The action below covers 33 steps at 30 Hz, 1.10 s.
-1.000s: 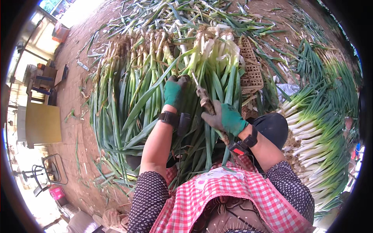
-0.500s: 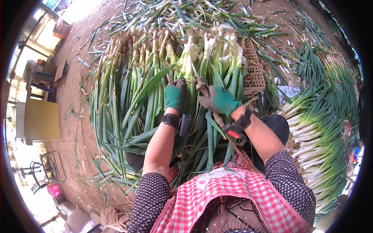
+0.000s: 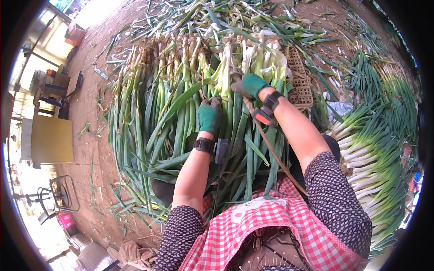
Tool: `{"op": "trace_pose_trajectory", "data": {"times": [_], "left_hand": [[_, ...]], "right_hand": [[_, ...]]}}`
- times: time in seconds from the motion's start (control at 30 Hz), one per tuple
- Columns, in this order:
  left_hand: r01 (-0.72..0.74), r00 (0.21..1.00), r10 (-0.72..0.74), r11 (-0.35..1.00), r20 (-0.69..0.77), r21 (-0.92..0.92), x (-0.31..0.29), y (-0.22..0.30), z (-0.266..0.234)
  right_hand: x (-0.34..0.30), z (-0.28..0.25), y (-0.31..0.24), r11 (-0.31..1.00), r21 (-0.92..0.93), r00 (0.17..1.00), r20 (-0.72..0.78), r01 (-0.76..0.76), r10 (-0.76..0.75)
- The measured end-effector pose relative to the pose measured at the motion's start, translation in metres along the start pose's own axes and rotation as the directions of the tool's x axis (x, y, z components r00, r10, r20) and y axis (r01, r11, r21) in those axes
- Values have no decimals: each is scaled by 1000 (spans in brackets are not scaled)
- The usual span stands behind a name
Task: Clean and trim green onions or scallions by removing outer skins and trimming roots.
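Large green onions lie side by side in a broad heap before me, roots away from me and leaves toward my lap. My left hand, in a green and grey glove, is closed round a green onion stalk near the heap's middle. Just right of it and farther away, my gloved right hand grips a thin brown hose with a wrapped upper part. The hose's tip lies among pale stalks, partly hidden. Loosened whitish skins hang from onions beside that hand.
A tan plastic crate stands at the heap's right. Cleaned green onions with white stems lie in a row at the far right. Leaf scraps cover the floor beyond. A black-framed chair and yellowish panel stand left.
My right hand has moved away from me along the stalks with the hose, now showing more of its length. My left hand has shifted slightly right in the picture.
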<state>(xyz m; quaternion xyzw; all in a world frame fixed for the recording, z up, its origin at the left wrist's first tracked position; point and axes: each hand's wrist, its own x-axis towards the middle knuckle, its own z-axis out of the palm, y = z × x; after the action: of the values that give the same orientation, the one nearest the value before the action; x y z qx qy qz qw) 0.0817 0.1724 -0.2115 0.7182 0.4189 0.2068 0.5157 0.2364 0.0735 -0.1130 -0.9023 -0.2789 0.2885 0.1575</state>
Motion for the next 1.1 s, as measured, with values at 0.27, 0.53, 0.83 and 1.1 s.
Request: {"op": "trace_pose_trajectory", "data": {"times": [0.27,0.53,0.83,1.1], "left_hand": [[43,999,-41,992,27,-117,-3,3,-13],[34,999,-31,997,35,-64,-15,9,-7],[6,1000,-6,1000,23,-10,-17,-12,-8],[-131,907,178,980,381,-147,-37,51,-7]], "right_hand": [[-67,17,10,994,-25,991,81,104,-102],[1,7,5,993,-67,995,33,99,-97],[-4,12,5,994,-50,995,44,93,-91],[-90,-18,54,972,229,998,20,49,-55]]}}
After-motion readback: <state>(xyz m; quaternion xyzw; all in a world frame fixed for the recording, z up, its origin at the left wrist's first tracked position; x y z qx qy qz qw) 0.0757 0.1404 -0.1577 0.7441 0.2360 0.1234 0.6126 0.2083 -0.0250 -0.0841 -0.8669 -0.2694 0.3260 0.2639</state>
